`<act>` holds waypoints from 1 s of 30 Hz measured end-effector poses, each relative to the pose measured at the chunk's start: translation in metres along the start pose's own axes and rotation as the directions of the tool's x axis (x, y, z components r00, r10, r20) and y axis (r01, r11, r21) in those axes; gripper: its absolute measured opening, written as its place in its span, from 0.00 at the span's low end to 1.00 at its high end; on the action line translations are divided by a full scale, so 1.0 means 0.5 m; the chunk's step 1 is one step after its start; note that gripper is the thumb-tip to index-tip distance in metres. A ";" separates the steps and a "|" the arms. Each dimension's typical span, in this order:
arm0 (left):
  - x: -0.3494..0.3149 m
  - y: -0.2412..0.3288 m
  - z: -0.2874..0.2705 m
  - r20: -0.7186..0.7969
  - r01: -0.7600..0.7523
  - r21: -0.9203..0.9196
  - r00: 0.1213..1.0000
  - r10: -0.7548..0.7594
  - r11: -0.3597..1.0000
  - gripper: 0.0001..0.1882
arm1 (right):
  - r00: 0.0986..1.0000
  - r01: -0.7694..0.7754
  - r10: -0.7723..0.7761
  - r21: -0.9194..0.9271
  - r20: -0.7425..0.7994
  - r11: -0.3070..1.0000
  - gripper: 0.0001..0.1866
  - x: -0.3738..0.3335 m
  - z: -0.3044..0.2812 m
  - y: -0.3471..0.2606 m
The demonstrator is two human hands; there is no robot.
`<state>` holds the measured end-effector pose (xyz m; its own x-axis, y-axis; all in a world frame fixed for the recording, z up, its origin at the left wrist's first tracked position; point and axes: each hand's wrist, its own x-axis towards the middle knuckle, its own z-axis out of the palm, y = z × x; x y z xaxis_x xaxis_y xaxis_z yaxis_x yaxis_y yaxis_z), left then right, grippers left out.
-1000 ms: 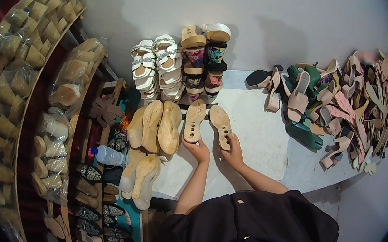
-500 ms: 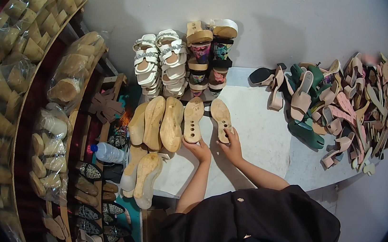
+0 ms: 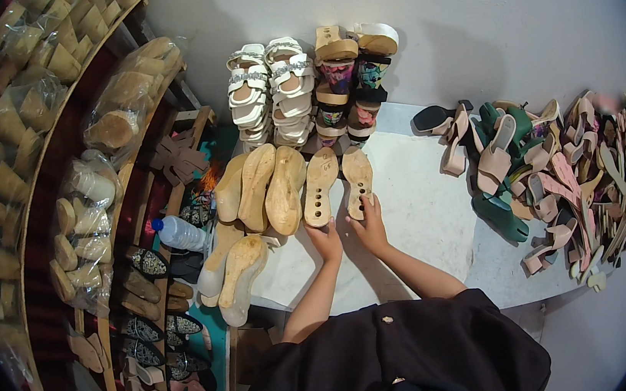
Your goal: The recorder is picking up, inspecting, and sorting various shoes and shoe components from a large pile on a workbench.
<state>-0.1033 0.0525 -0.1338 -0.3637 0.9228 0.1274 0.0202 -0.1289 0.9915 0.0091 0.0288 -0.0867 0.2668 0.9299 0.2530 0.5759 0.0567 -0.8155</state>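
Note:
Two pale wooden shoe soles with round holes near their heels stand side by side in front of me, toes pointing away. My left hand (image 3: 326,242) is closed on the heel end of the left wooden sole (image 3: 321,175), most of its fingers hidden beneath. The heel end of the right wooden sole (image 3: 357,169) is in my right hand (image 3: 370,229), whose thumb lies on its upper face. Just left of them, several wooden shoe lasts (image 3: 285,191) lie close together. Two more lasts (image 3: 241,275), partly whitish, lie nearer to me.
Behind the soles, white sandals (image 3: 248,95) and patterned platform sandals (image 3: 338,77) are stacked against the wall. A heap of sandals and straps (image 3: 550,176) covers the right of the white table (image 3: 422,206). At left are shelves of bagged lasts (image 3: 7,184) and a water bottle (image 3: 181,234).
The whole view has shifted slightly. My right hand has brought its sole a little closer to the left one; both hands keep their grip.

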 end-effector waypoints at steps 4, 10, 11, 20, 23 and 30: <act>-0.005 0.039 0.011 0.058 0.043 0.002 0.997 -0.043 0.999 0.36 | 0.993 -0.100 0.093 0.095 0.079 0.990 0.38 0.018 0.006 -0.003; 0.003 0.010 -0.017 0.083 -0.044 0.092 0.996 0.036 0.995 0.36 | 0.985 -0.065 0.061 0.017 0.162 0.998 0.38 0.027 0.040 -0.044; 0.003 0.016 -0.011 0.107 -0.061 0.107 0.993 0.050 0.992 0.36 | 0.985 -0.067 0.064 0.014 0.158 0.998 0.38 0.029 0.039 -0.036; -0.002 0.039 -0.024 0.158 -0.021 0.138 0.988 -0.001 0.990 0.35 | 0.988 -0.026 0.030 -0.028 0.149 0.999 0.35 0.027 0.057 -0.022; 0.004 0.049 -0.030 0.198 -0.083 0.170 0.979 0.049 0.982 0.34 | 0.984 -0.058 0.036 0.125 0.172 0.990 0.36 0.025 0.037 -0.011; 0.013 0.039 -0.034 0.128 -0.033 0.202 0.992 0.008 0.979 0.34 | 0.907 -0.098 0.151 -0.151 0.393 0.984 0.31 0.024 -0.020 -0.037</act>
<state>-0.1213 0.0499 -0.1139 -0.2417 0.9606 0.1374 0.2197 -0.0837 0.9720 0.0094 0.0355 -0.0632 0.0254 0.9949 -0.0978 0.6573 -0.0903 -0.7482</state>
